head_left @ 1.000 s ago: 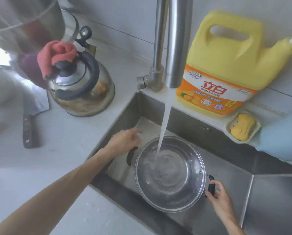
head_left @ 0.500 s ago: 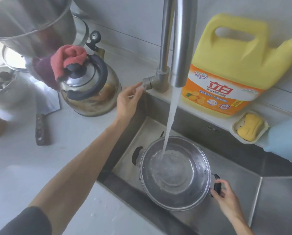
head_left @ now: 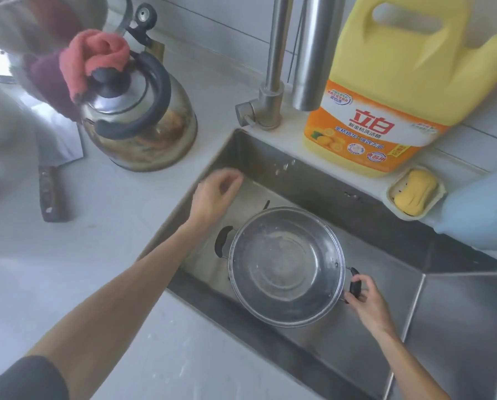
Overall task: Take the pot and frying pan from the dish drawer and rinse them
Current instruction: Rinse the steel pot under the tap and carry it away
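A steel pot (head_left: pixel 284 269) with two black handles sits in the steel sink (head_left: pixel 371 342), with a little water in its bottom. My right hand (head_left: pixel 365 301) grips the pot's right handle. My left hand (head_left: pixel 215 194) hovers over the sink's left edge, above the pot's left handle (head_left: pixel 222 245), fingers loosely curled and holding nothing. The faucet spout (head_left: pixel 310 53) hangs above the sink and no water runs from it. No frying pan is in view.
A steel kettle (head_left: pixel 137 119) with a pink cloth (head_left: pixel 94 56) on it stands left of the faucet. A cleaver (head_left: pixel 51 180) lies on the counter. A yellow detergent jug (head_left: pixel 391 90), a soap dish (head_left: pixel 414 192) and a blue container (head_left: pixel 478 215) line the sink's back edge.
The water stream has stopped. My left hand went up to the faucet handle and has come back down to the sink's left edge. My right hand stays on the pot handle.
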Tool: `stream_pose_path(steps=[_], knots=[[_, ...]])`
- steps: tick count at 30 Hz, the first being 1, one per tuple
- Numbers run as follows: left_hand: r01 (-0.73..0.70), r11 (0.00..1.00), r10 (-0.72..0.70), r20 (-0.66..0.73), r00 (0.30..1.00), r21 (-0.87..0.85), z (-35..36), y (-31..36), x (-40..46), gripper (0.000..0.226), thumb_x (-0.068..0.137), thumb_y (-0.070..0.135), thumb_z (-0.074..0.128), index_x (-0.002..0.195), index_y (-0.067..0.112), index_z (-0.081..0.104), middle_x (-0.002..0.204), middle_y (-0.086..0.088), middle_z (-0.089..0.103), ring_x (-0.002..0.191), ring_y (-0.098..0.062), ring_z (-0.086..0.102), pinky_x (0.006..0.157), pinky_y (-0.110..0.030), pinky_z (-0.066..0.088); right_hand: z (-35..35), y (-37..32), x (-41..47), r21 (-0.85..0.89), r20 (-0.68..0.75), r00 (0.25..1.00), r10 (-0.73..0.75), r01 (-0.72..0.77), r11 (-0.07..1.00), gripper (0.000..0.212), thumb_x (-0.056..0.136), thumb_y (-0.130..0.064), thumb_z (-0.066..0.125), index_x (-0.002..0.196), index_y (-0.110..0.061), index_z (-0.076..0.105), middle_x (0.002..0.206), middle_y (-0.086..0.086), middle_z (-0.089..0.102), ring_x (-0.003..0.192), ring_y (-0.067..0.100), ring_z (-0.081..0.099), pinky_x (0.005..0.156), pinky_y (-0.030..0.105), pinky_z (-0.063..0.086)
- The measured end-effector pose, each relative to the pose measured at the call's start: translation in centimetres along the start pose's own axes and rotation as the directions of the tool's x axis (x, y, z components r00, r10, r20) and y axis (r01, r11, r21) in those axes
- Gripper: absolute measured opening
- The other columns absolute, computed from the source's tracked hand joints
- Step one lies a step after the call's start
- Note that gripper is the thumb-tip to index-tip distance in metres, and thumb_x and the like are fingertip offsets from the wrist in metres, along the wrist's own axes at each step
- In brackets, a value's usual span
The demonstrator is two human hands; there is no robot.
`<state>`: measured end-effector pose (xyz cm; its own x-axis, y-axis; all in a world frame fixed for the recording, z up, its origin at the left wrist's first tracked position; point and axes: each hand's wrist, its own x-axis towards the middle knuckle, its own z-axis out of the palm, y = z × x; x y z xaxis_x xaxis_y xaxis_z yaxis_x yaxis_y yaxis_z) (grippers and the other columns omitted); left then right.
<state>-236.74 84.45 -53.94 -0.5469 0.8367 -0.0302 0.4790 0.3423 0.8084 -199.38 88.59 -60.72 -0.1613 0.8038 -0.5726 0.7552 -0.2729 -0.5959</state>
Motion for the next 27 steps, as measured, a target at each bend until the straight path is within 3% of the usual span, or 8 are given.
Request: stream_pose_path(steps=[1, 3, 6, 8, 11, 18, 22, 27], knots=[[0.057, 0.987, -0.085, 0.185, 0.979, 0.153, -0.3, -1.6, -0.9, 0.020, 0.090, 0.026, 0.058, 0.107, 0.023, 0.067, 0.106, 0.004, 0.068, 0.100, -0.014, 0.063, 0.082, -0.021, 0.042, -0.1, -0.2, 0.0, 0.000, 0.007, 1.000, -0.010, 0.010, 1.000, 0.040, 0.081, -0.011, 0.070, 0.078, -0.044, 0.049, 0.082, 0.010, 0.068, 0.066, 0.024, 0.068, 0.058, 0.017, 0.048], [0.060, 0.878, -0.331, 0.512, 0.793, 0.475, -0.6, -4.3, -1.7, 0.022, 0.088, 0.027, 0.059, 0.109, 0.025, 0.065, 0.104, 0.003, 0.063, 0.104, -0.019, 0.060, 0.077, -0.022, 0.037, -0.2, -0.1, 0.4, -0.006, 0.009, 1.000, -0.024, 0.024, 1.000, 0.036, 0.080, -0.010, 0.071, 0.078, -0.040, 0.051, 0.089, 0.004, 0.067, 0.065, 0.024, 0.068, 0.065, 0.026, 0.055], [0.003, 0.837, -0.433, 0.659, 0.614, 0.548, 0.0, -6.3, -2.1, 0.022, 0.086, 0.029, 0.061, 0.108, 0.032, 0.062, 0.088, 0.011, 0.056, 0.090, -0.006, 0.057, 0.071, -0.015, 0.038, -0.5, 0.2, 0.8, -0.014, 0.034, 0.999, -0.037, 0.038, 0.999, 0.037, 0.079, -0.009, 0.072, 0.079, -0.041, 0.054, 0.089, -0.003, 0.065, 0.069, 0.026, 0.070, 0.073, 0.043, 0.057], [0.013, 0.891, -0.362, 0.694, 0.622, 0.453, 0.6, -6.7, -2.3, 0.019, 0.087, 0.022, 0.061, 0.097, 0.037, 0.063, 0.076, 0.012, 0.059, 0.068, 0.012, 0.056, 0.061, -0.003, 0.034, -0.7, 0.0, 1.0, -0.011, 0.070, 0.997, -0.034, 0.034, 0.999, 0.034, 0.080, -0.005, 0.071, 0.085, -0.035, 0.056, 0.091, -0.001, 0.065, 0.073, 0.025, 0.070, 0.075, 0.042, 0.058], [0.007, 0.912, -0.305, 0.666, 0.681, 0.410, 1.1, -7.4, -2.8, 0.029, 0.085, 0.019, 0.063, 0.080, 0.047, 0.057, 0.068, 0.014, 0.063, 0.064, 0.012, 0.059, 0.059, -0.004, 0.034, -1.2, -0.3, 1.4, -0.012, 0.154, 0.987, -0.036, 0.038, 0.999, 0.031, 0.080, -0.001, 0.069, 0.090, -0.028, 0.058, 0.099, 0.005, 0.065, 0.078, 0.023, 0.070, 0.068, 0.027, 0.059], [0.061, 0.961, -0.200, 0.530, 0.824, 0.268, -1.2, -5.0, -4.9, 0.025, 0.085, 0.018, 0.064, 0.098, 0.039, 0.064, 0.069, 0.034, 0.062, 0.058, 0.009, 0.060, 0.069, -0.010, 0.042, -4.2, -1.8, -0.7, 0.085, 0.177, 0.981, -0.076, 0.062, 0.994, 0.031, 0.080, 0.001, 0.069, 0.094, -0.026, 0.060, 0.096, 0.007, 0.066, 0.061, 0.010, 0.067, 0.057, 0.008, 0.047], [0.030, 0.985, -0.116, 0.511, 0.852, 0.173, -4.1, -3.0, -6.3, 0.026, 0.084, 0.024, 0.068, 0.102, 0.042, 0.064, 0.077, 0.015, 0.072, 0.073, -0.007, 0.068, 0.085, -0.022, 0.046, -6.0, -3.0, -3.8, 0.156, 0.128, 0.982, -0.140, 0.119, 0.980, 0.031, 0.080, 0.002, 0.069, 0.097, -0.023, 0.061, 0.090, 0.000, 0.065, 0.060, 0.004, 0.067, 0.059, 0.005, 0.046], [-0.113, 0.990, 0.061, 0.464, 0.884, 0.085, -7.6, 0.2, -6.9, 0.042, 0.075, 0.016, 0.077, 0.099, 0.048, 0.063, 0.107, 0.016, 0.065, 0.098, 0.006, 0.059, 0.093, -0.015, 0.042, -8.5, -5.6, -7.3, 0.163, -0.045, 0.955, -0.294, 0.297, 0.941, 0.033, 0.075, -0.004, 0.075, 0.086, -0.033, 0.063, 0.068, -0.010, 0.068, 0.059, -0.002, 0.064, 0.063, 0.003, 0.045]])
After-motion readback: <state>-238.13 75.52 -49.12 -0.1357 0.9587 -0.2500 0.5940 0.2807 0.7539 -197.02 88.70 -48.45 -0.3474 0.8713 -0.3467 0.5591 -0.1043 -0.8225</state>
